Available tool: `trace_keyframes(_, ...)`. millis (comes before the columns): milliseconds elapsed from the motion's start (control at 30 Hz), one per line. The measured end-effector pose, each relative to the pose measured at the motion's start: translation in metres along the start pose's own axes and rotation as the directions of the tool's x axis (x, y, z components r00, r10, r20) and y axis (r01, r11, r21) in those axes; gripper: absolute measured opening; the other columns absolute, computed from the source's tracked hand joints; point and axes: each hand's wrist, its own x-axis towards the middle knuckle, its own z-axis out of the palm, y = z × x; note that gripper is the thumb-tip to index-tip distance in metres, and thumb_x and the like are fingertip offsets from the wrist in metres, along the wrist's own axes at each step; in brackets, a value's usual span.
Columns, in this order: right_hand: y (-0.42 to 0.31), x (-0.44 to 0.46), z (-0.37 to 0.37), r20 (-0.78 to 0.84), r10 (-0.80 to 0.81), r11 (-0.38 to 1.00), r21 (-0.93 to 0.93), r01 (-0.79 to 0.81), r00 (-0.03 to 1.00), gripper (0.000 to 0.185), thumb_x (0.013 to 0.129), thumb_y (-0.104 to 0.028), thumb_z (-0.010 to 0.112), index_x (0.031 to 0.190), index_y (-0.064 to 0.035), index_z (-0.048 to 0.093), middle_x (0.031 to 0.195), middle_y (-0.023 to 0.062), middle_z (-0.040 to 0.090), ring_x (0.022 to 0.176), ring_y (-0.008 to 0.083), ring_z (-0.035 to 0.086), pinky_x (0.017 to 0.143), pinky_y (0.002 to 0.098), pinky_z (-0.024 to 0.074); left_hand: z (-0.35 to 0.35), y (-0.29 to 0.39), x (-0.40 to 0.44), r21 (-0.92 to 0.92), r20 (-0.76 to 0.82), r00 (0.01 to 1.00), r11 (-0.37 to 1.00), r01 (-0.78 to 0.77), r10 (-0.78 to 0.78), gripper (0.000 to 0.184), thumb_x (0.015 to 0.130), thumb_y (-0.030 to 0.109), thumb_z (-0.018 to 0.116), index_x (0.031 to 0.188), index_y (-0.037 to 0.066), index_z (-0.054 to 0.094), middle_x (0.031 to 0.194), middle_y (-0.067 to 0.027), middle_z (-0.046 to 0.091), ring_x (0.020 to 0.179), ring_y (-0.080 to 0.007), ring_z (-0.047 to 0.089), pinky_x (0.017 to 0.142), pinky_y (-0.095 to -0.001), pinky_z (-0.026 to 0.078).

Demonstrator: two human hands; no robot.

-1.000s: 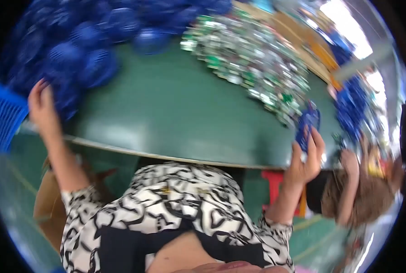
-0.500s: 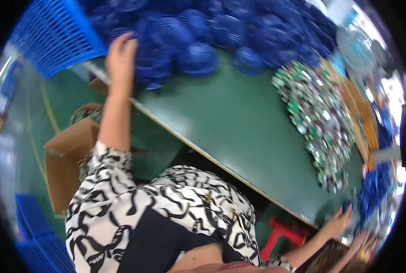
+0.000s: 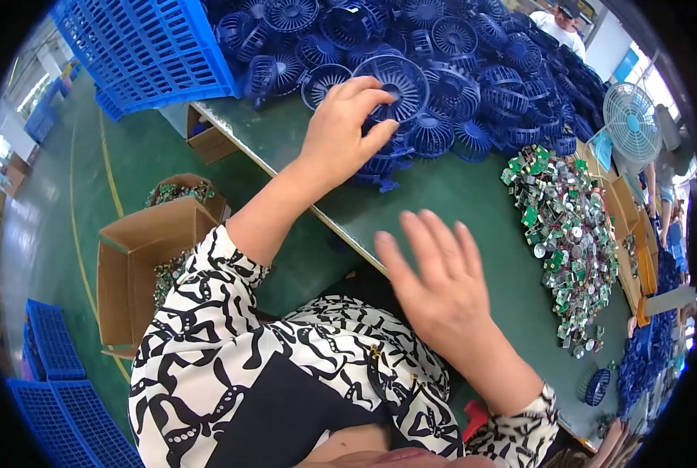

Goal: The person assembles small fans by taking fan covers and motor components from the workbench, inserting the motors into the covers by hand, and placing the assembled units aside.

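My left hand (image 3: 341, 132) reaches over the table's far side, its thumb and fingers curled on a round blue plastic fan guard (image 3: 409, 82) with radial slats. That guard lies at the near edge of a big heap of similar blue fan housings (image 3: 489, 93). Lower and to the right, my right hand (image 3: 442, 292) hovers above the table's front part with its fingers spread and nothing in them. A pile of small green circuit boards with silvery round parts (image 3: 563, 242) lies to the right of it on the green table (image 3: 434, 191).
A blue plastic crate (image 3: 153, 54) stands at the table's far left. Below the left edge is an open cardboard box (image 3: 149, 257) with circuit boards. One blue fan part (image 3: 597, 388) lies near the right end. Another person (image 3: 559, 31) is behind the heap.
My left hand has moved right from beside the crate onto the fan guard. My right hand has come back from the table's right end, leaving a blue part there.
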Motion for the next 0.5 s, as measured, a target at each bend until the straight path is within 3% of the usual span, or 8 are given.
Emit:
trace_keyframes(133, -0.012, 0.040, 0.028, -0.082, -0.138, 0.989, 0.047, 0.142, 0.987, 0.046, 0.089, -0.021, 0.055, 0.130, 0.0006, 0.060, 0.139, 0.0227, 0.052, 0.133, 0.0369, 0.049, 0.104, 0.0581, 0.0432, -0.003, 0.001, 0.015, 0.048, 0.109, 0.976, 0.980, -0.194, 0.188, 0.033, 0.083, 0.024, 0.076, 0.111, 0.007, 0.071, 0.126, -0.0135, 0.065, 0.117, -0.0338, 0.060, 0.101, -0.0433, 0.047)
trace_keyframes(167, -0.020, 0.046, 0.029, -0.101, -0.152, 0.984, 0.078, 0.160, 0.983, 0.046, 0.087, -0.018, 0.057, 0.131, -0.0022, 0.060, 0.140, 0.0219, 0.052, 0.132, 0.0364, 0.050, 0.104, 0.0572, 0.0433, -0.004, 0.002, 0.020, 0.041, 0.143, 0.962, 0.970, -0.239, 0.231, 0.034, 0.082, 0.024, 0.077, 0.111, 0.007, 0.071, 0.126, -0.0133, 0.065, 0.116, -0.0338, 0.060, 0.101, -0.0433, 0.047)
trace_keyframes(267, -0.040, 0.066, 0.035, -0.158, -0.180, 0.971, 0.128, 0.201, 0.971, 0.045, 0.086, -0.017, 0.058, 0.129, -0.0039, 0.061, 0.138, 0.0213, 0.052, 0.129, 0.0360, 0.052, 0.103, 0.0561, 0.0447, 0.002, 0.006, 0.041, 0.056, 0.094, 0.945, 0.946, -0.320, 0.315, 0.036, 0.079, 0.024, 0.080, 0.111, 0.008, 0.071, 0.124, -0.0131, 0.066, 0.114, -0.0337, 0.061, 0.097, -0.0429, 0.050)
trace_keyframes(300, -0.044, 0.071, 0.038, -0.210, -0.172, 0.974, 0.109, 0.197, 0.962, 0.046, 0.085, -0.017, 0.058, 0.127, -0.0010, 0.061, 0.131, 0.0199, 0.055, 0.122, 0.0332, 0.055, 0.096, 0.0492, 0.0482, 0.007, 0.012, 0.045, 0.074, 0.038, 0.930, 0.928, -0.366, 0.365, 0.037, 0.077, 0.023, 0.081, 0.110, 0.008, 0.072, 0.123, -0.0133, 0.066, 0.112, -0.0338, 0.062, 0.095, -0.0424, 0.052)
trace_keyframes(333, -0.048, 0.073, 0.040, -0.204, -0.142, 0.981, 0.100, 0.165, 0.969, 0.046, 0.084, -0.017, 0.058, 0.127, 0.0001, 0.061, 0.129, 0.0190, 0.055, 0.119, 0.0318, 0.056, 0.093, 0.0466, 0.0484, 0.012, 0.023, 0.049, 0.048, -0.022, 0.903, 0.903, -0.427, 0.429, 0.033, 0.075, 0.024, 0.081, 0.100, 0.005, 0.072, 0.115, -0.0130, 0.067, 0.108, -0.0342, 0.061, 0.095, -0.0438, 0.050)
trace_keyframes(400, -0.054, 0.074, 0.045, -0.186, -0.083, 0.992, 0.081, 0.099, 0.979, 0.046, 0.083, -0.016, 0.058, 0.126, 0.0025, 0.061, 0.125, 0.0173, 0.057, 0.112, 0.0291, 0.057, 0.085, 0.0413, 0.0488, 0.025, 0.043, 0.049, -0.032, -0.034, 0.875, 0.874, -0.484, 0.483, 0.033, 0.073, 0.026, 0.082, 0.097, 0.006, 0.070, 0.113, -0.0117, 0.067, 0.107, -0.0334, 0.061, 0.094, -0.0443, 0.049)
trace_keyframes(433, -0.054, 0.074, 0.050, -0.257, -0.101, 0.994, 0.008, 0.107, 0.961, 0.043, 0.084, -0.021, 0.057, 0.118, 0.0045, 0.066, 0.118, 0.0178, 0.059, 0.103, 0.0272, 0.054, 0.076, 0.0379, 0.0453, 0.030, 0.053, 0.046, -0.057, -0.008, 0.875, 0.873, -0.485, 0.485, 0.036, 0.073, 0.025, 0.082, 0.102, 0.007, 0.069, 0.114, -0.0118, 0.066, 0.108, -0.0329, 0.061, 0.096, -0.0444, 0.049)
trace_keyframes(500, -0.063, 0.068, 0.047, -0.170, 0.009, 0.999, 0.050, 0.000, 0.985, 0.045, 0.082, -0.016, 0.058, 0.121, 0.0051, 0.063, 0.117, 0.0156, 0.059, 0.100, 0.0261, 0.057, 0.075, 0.0369, 0.0455, 0.041, 0.069, 0.040, -0.102, 0.032, 0.865, 0.862, -0.496, 0.501, 0.041, 0.071, 0.025, 0.082, 0.105, 0.008, 0.068, 0.117, -0.0112, 0.065, 0.108, -0.0320, 0.061, 0.099, -0.0442, 0.047)
